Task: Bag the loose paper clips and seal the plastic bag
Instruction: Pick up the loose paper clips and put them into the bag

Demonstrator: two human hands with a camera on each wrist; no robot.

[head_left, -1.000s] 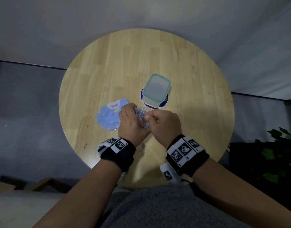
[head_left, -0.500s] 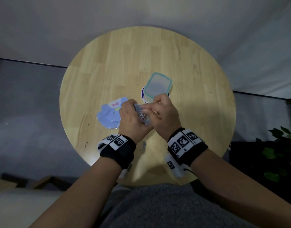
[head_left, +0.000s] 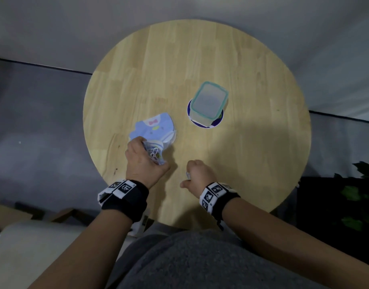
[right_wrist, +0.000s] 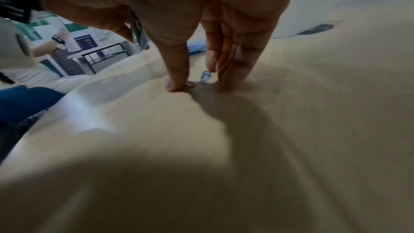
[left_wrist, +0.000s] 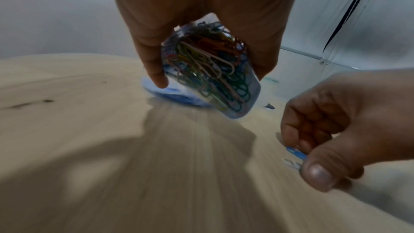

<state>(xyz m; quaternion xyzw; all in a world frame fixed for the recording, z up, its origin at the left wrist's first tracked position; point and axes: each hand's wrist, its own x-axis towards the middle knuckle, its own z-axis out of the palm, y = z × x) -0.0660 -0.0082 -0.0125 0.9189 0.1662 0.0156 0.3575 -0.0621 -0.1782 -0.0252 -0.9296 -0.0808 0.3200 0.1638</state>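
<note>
My left hand (head_left: 142, 161) grips the bag (left_wrist: 210, 70) of clips above the bench (head_left: 252, 142); my right hand (head_left: 199, 175) pinches a blue clip (left_wrist: 296, 152) off it, thumb touching a white clip (left_wrist: 290, 163).

Bag of clips (left_wrist: 208, 70) held between left fingers (left_wrist: 154, 70); loose clips (left_wrist: 295, 153) on table (head_left: 252, 142) between right thumb and fingers (right_wrist: 237, 59); lidded container (head_left: 208, 103) well beyond.

A round wooden table (head_left: 252, 142) is seen; left of the tub (head_left: 208, 103) on a coaster (head_left: 218, 122), blue pouches (head_left: 152, 130) are laid.
</note>
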